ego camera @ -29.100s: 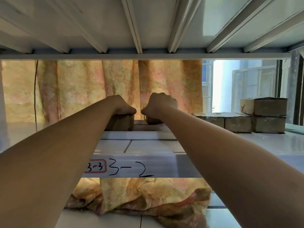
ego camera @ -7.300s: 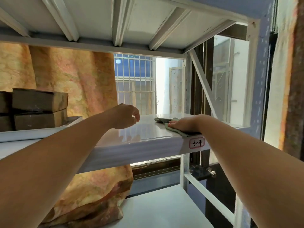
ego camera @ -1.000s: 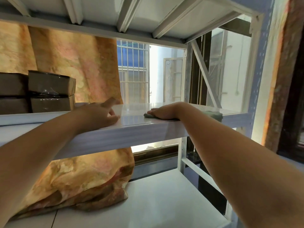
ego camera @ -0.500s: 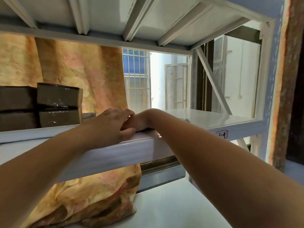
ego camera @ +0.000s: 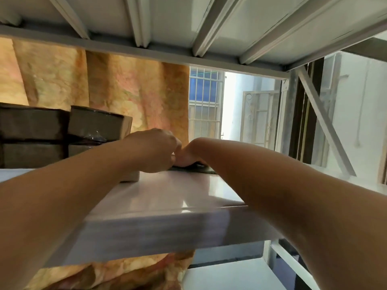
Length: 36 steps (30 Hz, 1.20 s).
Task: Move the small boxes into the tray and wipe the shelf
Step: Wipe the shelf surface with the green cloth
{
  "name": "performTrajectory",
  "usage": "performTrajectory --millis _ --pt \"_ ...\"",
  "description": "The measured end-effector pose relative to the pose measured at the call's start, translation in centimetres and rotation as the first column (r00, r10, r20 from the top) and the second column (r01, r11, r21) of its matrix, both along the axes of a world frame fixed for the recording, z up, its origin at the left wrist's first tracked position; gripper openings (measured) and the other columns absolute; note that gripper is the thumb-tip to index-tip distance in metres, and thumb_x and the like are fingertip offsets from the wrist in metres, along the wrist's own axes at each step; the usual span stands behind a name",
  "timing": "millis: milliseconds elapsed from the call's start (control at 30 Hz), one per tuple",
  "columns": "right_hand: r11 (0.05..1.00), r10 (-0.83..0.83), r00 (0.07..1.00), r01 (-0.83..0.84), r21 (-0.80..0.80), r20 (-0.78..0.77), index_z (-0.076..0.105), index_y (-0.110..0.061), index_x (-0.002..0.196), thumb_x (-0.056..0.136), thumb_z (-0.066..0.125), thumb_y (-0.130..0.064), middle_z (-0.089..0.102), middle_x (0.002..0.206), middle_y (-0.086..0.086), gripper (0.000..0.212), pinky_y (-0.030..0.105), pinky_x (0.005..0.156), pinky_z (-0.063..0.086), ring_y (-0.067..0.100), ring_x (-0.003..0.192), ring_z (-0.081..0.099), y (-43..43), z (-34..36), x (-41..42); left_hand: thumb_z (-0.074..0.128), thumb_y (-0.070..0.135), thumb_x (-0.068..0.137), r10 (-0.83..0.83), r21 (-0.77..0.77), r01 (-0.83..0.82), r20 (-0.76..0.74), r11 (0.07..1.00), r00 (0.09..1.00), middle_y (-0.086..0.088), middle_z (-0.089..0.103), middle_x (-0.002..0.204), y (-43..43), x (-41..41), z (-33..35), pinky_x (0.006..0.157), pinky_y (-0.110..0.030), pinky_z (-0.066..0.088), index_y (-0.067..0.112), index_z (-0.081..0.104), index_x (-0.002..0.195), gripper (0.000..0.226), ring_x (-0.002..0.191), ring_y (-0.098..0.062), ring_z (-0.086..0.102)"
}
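Observation:
Several small brown boxes (ego camera: pixel 31 124) stand stacked in two layers at the left, one with shiny tape (ego camera: pixel 98 122). A corner of the white tray (ego camera: pixel 129 177) under them shows below my left forearm. My left hand (ego camera: pixel 152 151) rests on the white shelf (ego camera: pixel 178 193) beside the tray, fingers curled down with the tips hidden. My right hand (ego camera: pixel 189 156) touches it from the right and presses on a dark grey-green cloth (ego camera: pixel 196 168), which lies flat on the shelf. Most of my right hand is hidden behind the left.
An orange patterned curtain (ego camera: pixel 129 95) hangs behind the shelf and bunches up below it. The ribbed underside of the upper shelf (ego camera: pixel 209 24) sits close overhead. A diagonal brace (ego camera: pixel 322 122) and upright post stand at the right end. A barred window (ego camera: pixel 205 105) is beyond.
My right hand has swept the cloth leftwards along the shelf towards the tray. My left hand now sits deeper on the shelf, fingers curled, against the right hand. The view has dropped and come closer.

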State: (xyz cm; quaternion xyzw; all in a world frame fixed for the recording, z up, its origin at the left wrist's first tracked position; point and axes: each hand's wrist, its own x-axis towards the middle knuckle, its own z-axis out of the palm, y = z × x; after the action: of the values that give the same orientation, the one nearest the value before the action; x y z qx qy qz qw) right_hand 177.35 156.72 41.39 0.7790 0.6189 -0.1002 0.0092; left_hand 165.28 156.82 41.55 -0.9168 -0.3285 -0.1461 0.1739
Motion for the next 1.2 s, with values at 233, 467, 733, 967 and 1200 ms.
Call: performTrajectory --millis 233,467,733,967,1200 --pt "0.997 -0.043 0.998 0.046 -0.060 0.047 0.045 -0.014 0.073 0.100 0.033 -0.036 0.044 0.079 0.004 0.037 0.028 0.087 0.034 0.020 0.097 0.043 5.1 0.4 2.9 0.043 0.026 0.093 -0.063 -0.102 0.074 0.100 0.992 0.993 0.007 0.055 0.108 1.4 0.4 -1.3 0.076 -0.023 0.046 0.028 0.061 0.108 0.024 0.098 -0.013 0.056" --pt "0.998 -0.013 1.000 0.012 -0.064 -0.007 0.056 -0.016 0.122 0.093 0.033 -0.056 0.056 0.129 0.008 0.055 0.039 0.110 0.035 0.025 0.120 0.051 8.6 -0.1 4.3 0.046 0.027 0.092 -0.052 -0.141 0.083 0.212 0.986 0.976 0.011 0.057 0.106 1.6 -0.5 -1.7 0.092 -0.027 0.046 0.029 0.061 0.106 0.021 0.103 -0.010 0.055" --pt "0.986 -0.148 0.989 0.147 -0.082 -0.003 0.021 -0.022 0.151 0.095 0.015 -0.062 0.024 0.156 0.005 0.070 0.040 0.114 0.021 0.027 0.142 0.026 7.6 0.1 7.9 0.046 0.029 0.093 -0.030 -0.150 0.053 0.151 0.987 0.988 0.011 0.056 0.110 1.0 -0.7 -2.3 0.092 -0.031 0.048 0.030 0.061 0.108 0.021 0.103 -0.010 0.055" --pt "0.949 -0.313 0.949 0.314 -0.029 0.027 0.024 -0.017 0.150 0.097 0.014 -0.058 0.022 0.157 0.008 0.068 0.038 0.115 0.017 0.027 0.143 0.025 1.3 0.1 14.3 0.046 0.027 0.092 -0.059 -0.055 0.066 0.132 0.996 0.990 0.012 0.053 0.101 0.6 -0.6 -2.4 0.086 -0.028 0.049 0.029 0.061 0.103 0.019 0.094 -0.010 0.056" --pt "0.874 -0.482 0.874 0.485 -0.036 0.068 0.020 -0.014 0.151 0.094 0.015 -0.064 0.019 0.157 0.011 0.076 0.040 0.115 0.018 0.030 0.143 0.024 -5.5 -0.2 19.3 0.044 0.028 0.095 -0.091 0.036 0.088 0.069 0.995 0.993 0.014 0.046 0.100 -1.4 -0.1 -2.4 0.076 -0.018 0.042 0.028 0.060 0.108 0.021 0.087 -0.005 0.049"
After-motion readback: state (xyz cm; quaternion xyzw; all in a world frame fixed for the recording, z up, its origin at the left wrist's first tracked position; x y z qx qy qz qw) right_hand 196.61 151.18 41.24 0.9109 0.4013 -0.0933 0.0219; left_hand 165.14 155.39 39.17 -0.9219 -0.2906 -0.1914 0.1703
